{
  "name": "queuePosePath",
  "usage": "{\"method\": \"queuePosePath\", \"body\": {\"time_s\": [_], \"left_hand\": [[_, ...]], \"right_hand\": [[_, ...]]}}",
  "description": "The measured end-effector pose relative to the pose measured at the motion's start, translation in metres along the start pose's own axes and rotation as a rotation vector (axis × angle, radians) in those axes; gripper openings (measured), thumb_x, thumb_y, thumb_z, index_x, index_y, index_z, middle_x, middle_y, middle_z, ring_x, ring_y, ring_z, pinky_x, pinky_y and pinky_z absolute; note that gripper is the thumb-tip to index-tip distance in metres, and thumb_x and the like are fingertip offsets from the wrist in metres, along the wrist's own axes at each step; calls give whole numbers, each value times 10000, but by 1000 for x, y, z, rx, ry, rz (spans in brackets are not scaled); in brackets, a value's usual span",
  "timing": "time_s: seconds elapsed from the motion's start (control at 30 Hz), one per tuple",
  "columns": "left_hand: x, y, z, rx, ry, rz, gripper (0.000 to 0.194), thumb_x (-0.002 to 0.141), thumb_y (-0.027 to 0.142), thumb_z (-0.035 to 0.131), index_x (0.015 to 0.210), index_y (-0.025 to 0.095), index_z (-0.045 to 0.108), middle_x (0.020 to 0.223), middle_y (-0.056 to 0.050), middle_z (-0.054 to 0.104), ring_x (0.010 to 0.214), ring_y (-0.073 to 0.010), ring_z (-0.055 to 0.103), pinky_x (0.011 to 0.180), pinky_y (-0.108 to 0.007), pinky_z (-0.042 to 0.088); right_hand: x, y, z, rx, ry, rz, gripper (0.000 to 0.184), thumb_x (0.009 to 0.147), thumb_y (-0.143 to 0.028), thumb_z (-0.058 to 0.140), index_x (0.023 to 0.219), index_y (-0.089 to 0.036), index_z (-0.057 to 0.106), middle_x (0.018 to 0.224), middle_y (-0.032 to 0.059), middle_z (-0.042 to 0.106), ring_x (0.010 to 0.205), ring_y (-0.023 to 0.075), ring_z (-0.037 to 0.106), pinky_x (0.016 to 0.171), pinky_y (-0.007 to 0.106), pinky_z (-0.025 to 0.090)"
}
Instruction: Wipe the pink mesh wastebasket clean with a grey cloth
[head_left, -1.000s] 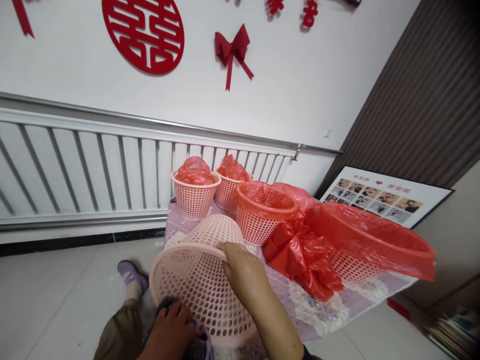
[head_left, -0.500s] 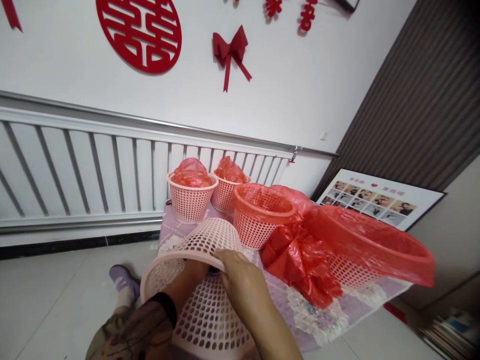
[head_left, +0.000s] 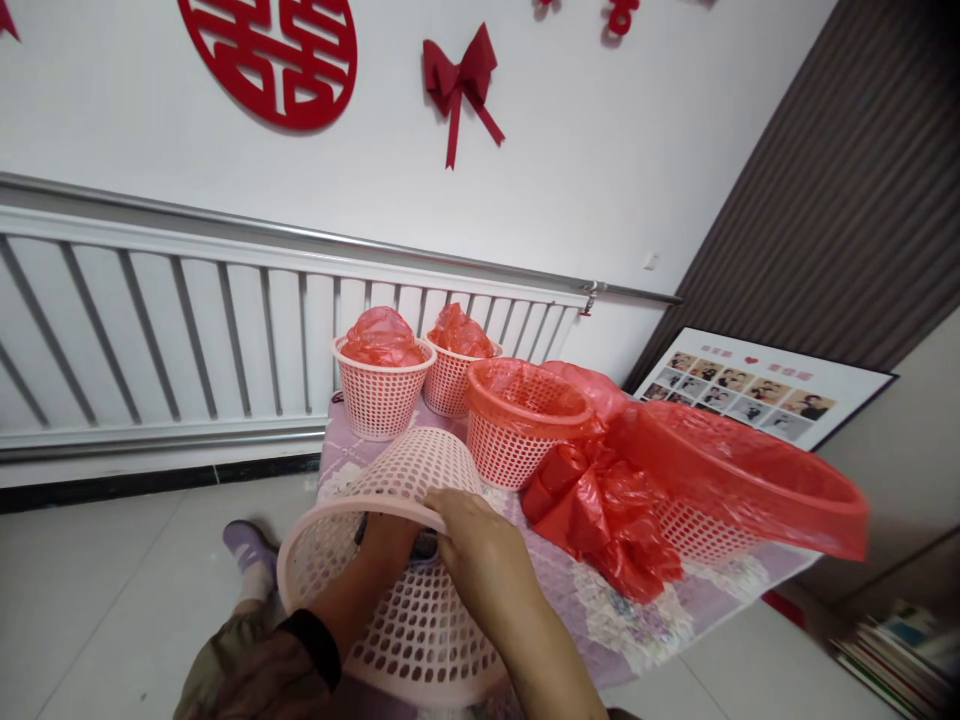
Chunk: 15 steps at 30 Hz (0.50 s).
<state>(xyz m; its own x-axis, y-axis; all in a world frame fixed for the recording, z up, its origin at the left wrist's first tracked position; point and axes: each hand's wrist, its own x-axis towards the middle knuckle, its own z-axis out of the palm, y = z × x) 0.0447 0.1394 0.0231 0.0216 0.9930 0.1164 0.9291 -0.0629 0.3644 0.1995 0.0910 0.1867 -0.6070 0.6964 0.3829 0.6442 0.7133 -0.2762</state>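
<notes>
A pale pink plastic basket [head_left: 420, 650] with round holes lies tipped on its side, its mouth toward me. My right hand [head_left: 472, 540] is closed over the rim, thumb and fingers on either side of it. Through the mouth reaches my left hand [head_left: 390, 545], its fingers mostly hidden; a dark bunched cloth [head_left: 424, 546] shows on both sides of it, against the inner wall. Close by on the table is a crumpled roll of red plastic bags [head_left: 607, 520]. Behind it stands a pink basket [head_left: 514, 455] lined with a red bag folded over its rim.
Two pink baskets stuffed with red bags, one at the left [head_left: 382, 395] and one behind [head_left: 450, 385], stand near the radiator [head_left: 247, 340]. A larger red-lined basket [head_left: 750, 480] leans at the right. A flowered cloth [head_left: 555, 610] covers the table. A photo board [head_left: 780, 390] rests behind.
My left hand has shifted slightly inside the basket, and more of the dark cloth shows beside it. My right hand keeps its hold on the rim. The view has tilted down a little.
</notes>
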Motion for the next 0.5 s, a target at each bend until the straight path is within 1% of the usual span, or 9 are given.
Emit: {"method": "queuePosePath", "body": {"time_s": [0.03, 0.1, 0.17, 0.23, 0.33, 0.4, 0.5], "left_hand": [[-8, 1, 0, 37, -16, -7, 356, 941, 208, 431, 1244, 161, 614, 1407, -176, 558, 1348, -361, 443, 1107, -633, 290], [-28, 4, 1, 98, -58, 1, 340, 874, 145, 479, 1157, 149, 669, 1361, -206, 586, 1321, -423, 450, 1058, -663, 304], [-52, 6, 1, 133, -99, 26, 338, 794, 107, 548, 1096, 157, 692, 1320, -200, 609, 1298, -448, 466, 1025, -662, 334], [-76, 7, 0, 148, -126, 36, 344, 782, 92, 542, 1079, 176, 695, 1317, -184, 612, 1313, -447, 463, 1025, -662, 339], [-105, 9, 0, 158, -150, 13, 362, 859, 94, 428, 1080, 197, 695, 1357, -177, 597, 1333, -439, 464, 1010, -667, 358], [-116, 10, 1, 158, -157, -4, 388, 881, 92, 385, 1086, 216, 690, 1374, -161, 591, 1344, -428, 462, 1008, -653, 371], [-121, 13, 2, 157, -148, -27, 390, 888, 95, 377, 1091, 233, 680, 1377, -138, 590, 1365, -413, 441, 1031, -643, 360]], "right_hand": [[0, 0, 0, -5, -6, 3, 421, 800, -15, 484, 1116, -216, 675, 1128, 54, 736, 1065, 224, 664, 932, 353, 523], [0, 1, -1, -15, -8, 6, 438, 796, -10, 479, 1134, -212, 670, 1157, 57, 729, 1091, 226, 656, 945, 357, 517], [-1, 1, -2, -20, -9, 8, 468, 783, -2, 482, 1167, -202, 660, 1203, 66, 715, 1125, 235, 645, 967, 373, 510], [-1, 1, -2, -19, -17, 14, 478, 775, 1, 493, 1181, -190, 657, 1211, 75, 712, 1132, 245, 644, 974, 388, 511], [-2, 0, -2, -10, -10, 8, 474, 782, 0, 502, 1192, -183, 654, 1204, 81, 715, 1143, 244, 641, 992, 391, 506], [0, -1, -1, -6, 6, -13, 460, 795, -5, 500, 1191, -179, 655, 1207, 86, 713, 1148, 239, 639, 1000, 390, 504], [2, -1, -1, -5, 54, -69, 458, 819, -33, 502, 1238, -169, 627, 1233, 104, 699, 1149, 243, 638, 1001, 414, 512]]}}
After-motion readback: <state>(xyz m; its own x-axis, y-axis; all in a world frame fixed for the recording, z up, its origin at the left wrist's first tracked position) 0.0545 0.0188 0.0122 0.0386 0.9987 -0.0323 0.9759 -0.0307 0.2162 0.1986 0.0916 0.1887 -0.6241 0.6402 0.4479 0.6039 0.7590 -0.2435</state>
